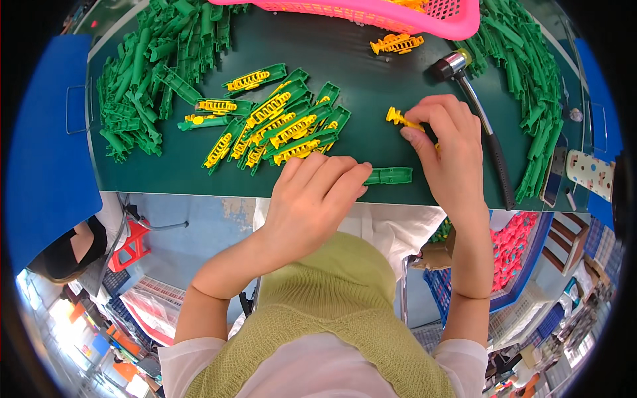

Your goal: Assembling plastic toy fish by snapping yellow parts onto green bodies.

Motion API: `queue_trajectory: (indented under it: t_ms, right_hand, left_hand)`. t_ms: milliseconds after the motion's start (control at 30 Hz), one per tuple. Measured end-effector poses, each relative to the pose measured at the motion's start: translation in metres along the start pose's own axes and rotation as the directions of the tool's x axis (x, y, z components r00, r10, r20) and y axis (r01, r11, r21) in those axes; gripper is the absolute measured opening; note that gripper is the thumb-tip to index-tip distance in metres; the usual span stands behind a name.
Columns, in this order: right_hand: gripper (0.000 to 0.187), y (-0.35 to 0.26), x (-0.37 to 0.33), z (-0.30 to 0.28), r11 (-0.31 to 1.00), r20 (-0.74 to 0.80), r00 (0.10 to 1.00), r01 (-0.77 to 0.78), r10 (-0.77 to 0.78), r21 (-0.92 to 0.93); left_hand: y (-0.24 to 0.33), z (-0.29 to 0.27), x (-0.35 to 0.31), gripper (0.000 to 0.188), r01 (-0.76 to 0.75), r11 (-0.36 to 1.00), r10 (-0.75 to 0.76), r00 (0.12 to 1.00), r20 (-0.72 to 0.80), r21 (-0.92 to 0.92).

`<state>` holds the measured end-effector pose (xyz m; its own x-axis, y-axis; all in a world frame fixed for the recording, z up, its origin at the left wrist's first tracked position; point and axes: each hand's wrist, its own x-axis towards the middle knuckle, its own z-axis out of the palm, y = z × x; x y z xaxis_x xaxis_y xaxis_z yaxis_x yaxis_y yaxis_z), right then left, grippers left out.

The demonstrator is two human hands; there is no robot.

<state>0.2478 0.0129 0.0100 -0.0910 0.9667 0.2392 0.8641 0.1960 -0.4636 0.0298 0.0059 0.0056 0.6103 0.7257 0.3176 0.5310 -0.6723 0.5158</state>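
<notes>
Near the table's front edge, my left hand [320, 194] grips one end of a green plastic half-shell [390, 176], which lies open side up. To its right, my right hand [450, 136] pinches a yellow plastic piece [396, 117] just above the table; my fingers cover much of it. Beyond my left hand lies a loose heap of green half-shells with yellow pieces set in them [275, 109]. One orange-yellow piece [397, 44] rests alone farther back. Right of my right hand lies a hammer [484, 109] with a black handle and a metal head.
Piles of green shells stand at the left [142, 73] and right [527, 86] of the dark green table [352, 66]. A pink basket [438, 23] holding yellow pieces is at the far edge. A phone [556, 174] and a spotted case [589, 174] lie at the right.
</notes>
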Motion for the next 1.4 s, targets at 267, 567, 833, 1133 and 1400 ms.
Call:
queue_trajectory:
  t_ms: [267, 567, 833, 1133, 1400]
  right_hand:
    - [0.024, -0.015, -0.020, -0.016, 0.984, 0.048, 0.999, 0.017, -0.026, 0.179]
    - [0.028, -0.024, -0.036, 0.007, 0.961, 0.023, 0.991, 0.123, -0.133, 0.246]
    - [0.028, -0.026, -0.035, 0.006, 0.960, 0.036, 0.986, 0.150, -0.163, 0.235]
    - [0.029, -0.026, -0.035, 0.006, 0.967, 0.065, 0.992, 0.092, -0.110, 0.236]
    - [0.030, -0.029, -0.033, 0.009, 0.979, 0.112, 0.979, 0.154, -0.170, 0.135]
  left_hand:
    - [-0.005, 0.004, -0.001, 0.042, -0.037, 0.999, 0.037, 0.999, -0.027, -0.013]
    - [-0.007, 0.007, -0.001, 0.045, -0.055, 0.998, 0.053, 0.997, -0.052, -0.027]
    - [-0.009, 0.005, -0.003, 0.039, -0.064, 0.998, 0.064, 0.997, -0.031, -0.012]
    - [-0.006, -0.001, 0.001, 0.033, -0.069, 0.997, 0.068, 0.997, 0.045, 0.024]
    - [-0.006, -0.012, 0.008, 0.027, -0.101, 0.991, 0.091, 0.989, 0.120, 0.082]
